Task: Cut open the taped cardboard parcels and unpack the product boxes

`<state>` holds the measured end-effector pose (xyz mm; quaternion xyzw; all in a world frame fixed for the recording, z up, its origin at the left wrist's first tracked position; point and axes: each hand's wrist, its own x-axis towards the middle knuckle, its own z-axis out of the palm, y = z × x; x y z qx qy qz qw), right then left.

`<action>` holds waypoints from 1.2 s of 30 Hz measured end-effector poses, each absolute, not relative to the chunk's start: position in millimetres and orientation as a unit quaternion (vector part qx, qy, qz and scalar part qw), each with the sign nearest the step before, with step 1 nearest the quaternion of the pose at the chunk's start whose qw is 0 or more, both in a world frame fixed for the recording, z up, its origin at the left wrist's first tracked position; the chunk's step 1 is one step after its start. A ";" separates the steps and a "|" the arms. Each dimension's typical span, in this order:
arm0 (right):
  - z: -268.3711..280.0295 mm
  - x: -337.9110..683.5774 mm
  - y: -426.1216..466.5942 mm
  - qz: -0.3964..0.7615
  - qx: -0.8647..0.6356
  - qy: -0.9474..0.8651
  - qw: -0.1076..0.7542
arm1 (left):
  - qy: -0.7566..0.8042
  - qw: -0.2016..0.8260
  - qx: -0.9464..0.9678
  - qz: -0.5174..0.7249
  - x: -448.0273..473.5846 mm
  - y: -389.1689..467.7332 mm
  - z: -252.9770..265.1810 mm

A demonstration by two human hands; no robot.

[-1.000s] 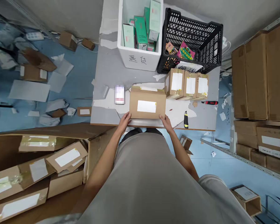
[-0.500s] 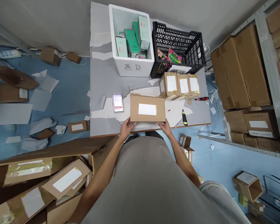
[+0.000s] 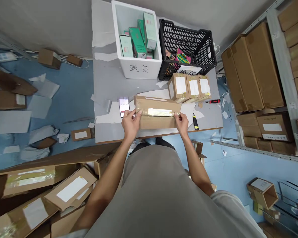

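A brown cardboard box is tilted above the near part of the table, with clear tape and a white label strip on the face toward me. My left hand grips its left end, thumb on the taped face. At the right end, my right hand pinches the box in the same way; fingers behind it are partly hidden. A phone with a lit screen lies just beyond my left hand. To the right of my right hand lies a yellow-and-black utility knife.
Behind the box stand a white foam bin of green cartons and a black crate. Several small taped boxes sit before the crate, near a red-and-black knife. A big carton of boxes is at my left; shelving stands right.
The box has been turned: its broad labelled face was up, and now a taped, labelled face shows. Both hands have moved from its near bottom corners up to its ends.
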<state>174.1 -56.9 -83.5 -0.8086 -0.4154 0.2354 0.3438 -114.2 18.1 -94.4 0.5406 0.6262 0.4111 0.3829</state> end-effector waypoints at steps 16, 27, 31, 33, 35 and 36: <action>-47.4 225.8 -16.9 0.162 -0.786 -0.524 0.285 | 0.698 0.318 0.536 0.353 -74.6 32.1 -73.5; 1.6 269.3 -10.0 0.169 -0.738 -0.548 0.356 | 0.671 0.232 0.569 0.415 -40.6 27.6 4.1; 34.3 275.6 -16.0 0.184 -0.701 -0.554 0.410 | 0.649 0.183 0.578 0.459 -36.0 23.7 47.6; 50.4 278.3 -17.3 0.194 -0.675 -0.559 0.441 | 0.630 0.155 0.589 0.482 -36.4 22.8 67.3; 63.2 281.5 -16.0 0.188 -0.647 -0.571 0.468 | 0.602 0.130 0.604 0.506 -38.5 24.2 80.7; 67.5 283.3 -14.2 0.176 -0.635 -0.582 0.476 | 0.586 0.122 0.611 0.518 -40.2 25.9 84.0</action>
